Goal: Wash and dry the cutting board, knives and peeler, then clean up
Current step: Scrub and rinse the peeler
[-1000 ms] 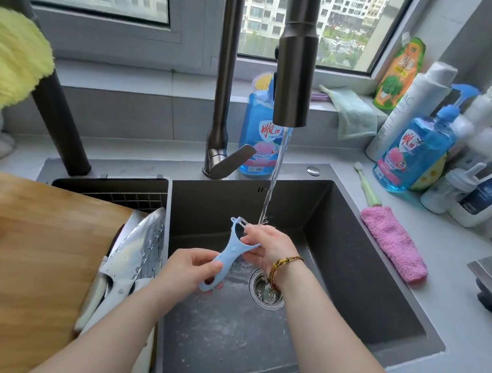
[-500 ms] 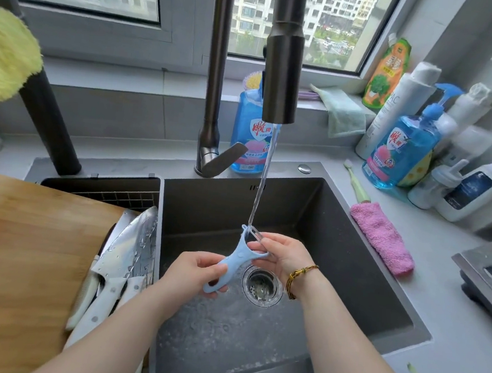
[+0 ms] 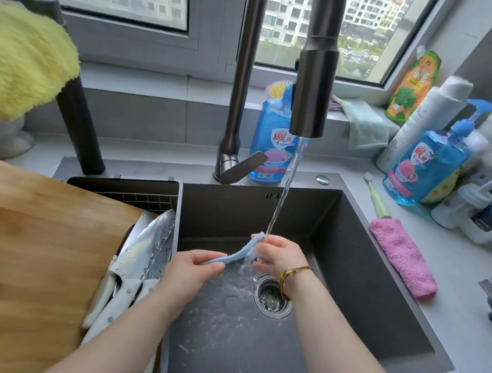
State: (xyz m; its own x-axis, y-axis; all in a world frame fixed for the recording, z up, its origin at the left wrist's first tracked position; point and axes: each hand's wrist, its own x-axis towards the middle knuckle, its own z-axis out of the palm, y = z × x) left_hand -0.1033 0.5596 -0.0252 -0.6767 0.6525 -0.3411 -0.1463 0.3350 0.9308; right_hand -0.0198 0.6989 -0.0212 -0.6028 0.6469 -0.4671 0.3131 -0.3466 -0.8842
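Both hands grip the blue peeler (image 3: 233, 255) under the running tap — left hand (image 3: 190, 271) pinching its handle, right hand (image 3: 278, 254) its head.

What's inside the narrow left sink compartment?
Knives with white handles, blades wet; a wire rack shows behind them. The cutting board covers the left side, so anything beneath it is hidden.

Pink cloth (image 3: 403, 257) lies right of the sink (image 3: 379, 289), blue pump bottle (image 3: 430, 168) behind it
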